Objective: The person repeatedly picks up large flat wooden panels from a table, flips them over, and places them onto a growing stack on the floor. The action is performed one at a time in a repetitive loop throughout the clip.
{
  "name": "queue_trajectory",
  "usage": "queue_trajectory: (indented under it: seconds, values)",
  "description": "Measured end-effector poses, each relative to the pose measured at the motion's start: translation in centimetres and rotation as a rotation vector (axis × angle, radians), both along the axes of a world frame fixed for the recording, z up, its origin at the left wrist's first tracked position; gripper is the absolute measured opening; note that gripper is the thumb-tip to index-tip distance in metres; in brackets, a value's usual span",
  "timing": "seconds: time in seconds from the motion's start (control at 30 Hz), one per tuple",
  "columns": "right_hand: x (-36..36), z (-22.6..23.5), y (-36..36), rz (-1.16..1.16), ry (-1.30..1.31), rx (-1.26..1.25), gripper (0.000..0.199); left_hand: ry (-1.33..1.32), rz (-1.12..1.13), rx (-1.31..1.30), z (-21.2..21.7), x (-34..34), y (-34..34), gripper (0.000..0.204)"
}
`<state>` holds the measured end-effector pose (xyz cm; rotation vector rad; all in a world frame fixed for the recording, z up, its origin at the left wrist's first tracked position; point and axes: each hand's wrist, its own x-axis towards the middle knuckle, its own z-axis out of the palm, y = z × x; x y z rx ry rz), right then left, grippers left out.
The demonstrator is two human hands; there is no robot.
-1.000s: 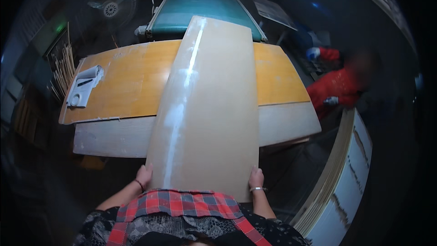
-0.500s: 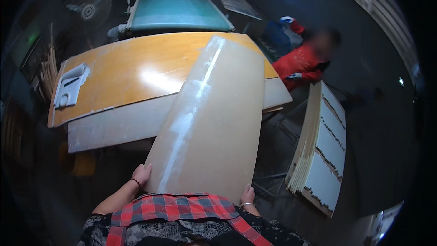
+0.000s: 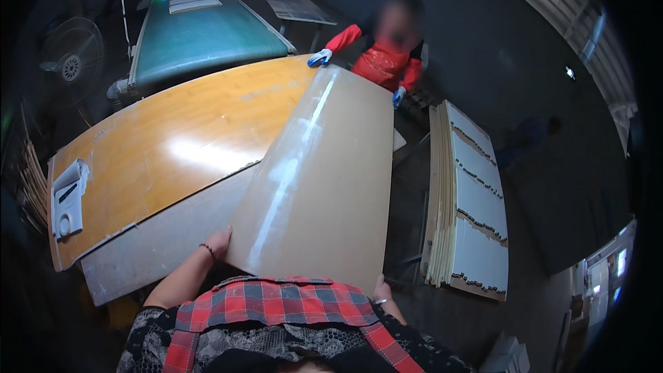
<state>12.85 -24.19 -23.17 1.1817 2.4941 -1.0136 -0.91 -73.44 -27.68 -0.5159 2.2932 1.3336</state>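
Note:
A long tan board point(image 3: 338, 186) with a whitish streak down its left side stretches away from my body. My left hand point(image 3: 219, 242) grips its near left edge, fingers closed. At the near right corner my right hand point(image 3: 382, 289) is closed on the same board. The board's far part overlaps an orange-yellow tabletop point(image 3: 159, 159). A co-worker in a red apron point(image 3: 376, 65) stands at its far end. One gloved hand of theirs point(image 3: 320, 58) is by the far left corner, the other point(image 3: 398, 97) at the right edge.
A grey-white panel point(image 3: 166, 235) sticks out under the tabletop's near edge. Notepad, pen and tape roll lie on the left end. A stack of pale panels point(image 3: 476, 200) stands to the right. Beyond are a green conveyor belt point(image 3: 207, 34) and a fan point(image 3: 72, 65).
The co-worker has moved from the right to the board's far end, hands now at its far corners. My view has turned right. My hands keep hold of the board.

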Motion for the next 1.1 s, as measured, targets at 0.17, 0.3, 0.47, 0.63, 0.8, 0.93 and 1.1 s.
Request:
queue_trajectory:
  seconds: [0.17, 0.3, 0.47, 0.63, 0.8, 0.93, 1.1]
  values:
    - [-6.7, -1.5, 0.1, -0.066, 0.064, -0.028, 0.064, 0.011, -0.062, -0.075, 4.2, -9.0, -0.1, 0.053]
    - [-9.3, -7.7, 0.2, -0.147, 0.021, -0.069, 0.065, -0.125, -0.049, 0.240, 0.9, -11.6, -2.7, 0.052]
    - [-9.0, -7.4, -3.8, -0.271, 0.107, 0.108, 0.062, -0.039, -0.091, 0.229, 1.3, -12.0, -3.1, 0.054]
    - [-8.8, -3.0, -10.0, -0.161, 0.132, 0.119, 0.057, 0.021, -0.198, 0.442, 5.1, -14.8, -9.0, 0.042]
    - [-9.0, -3.4, -19.5, -0.157, 0.226, 0.008, 0.060, 0.113, -0.250, 0.357, 12.6, -18.5, -16.2, 0.031]
    - [-9.5, -3.8, -21.1, -0.187, 0.345, -0.192, 0.063, 0.299, -0.461, 0.592, 23.1, -17.6, -15.7, 0.041]
    - [-11.7, -8.8, -22.5, -0.116, 0.678, -0.455, 0.061, 0.512, -0.795, 0.565, 43.5, -5.3, 4.9, 0.051]
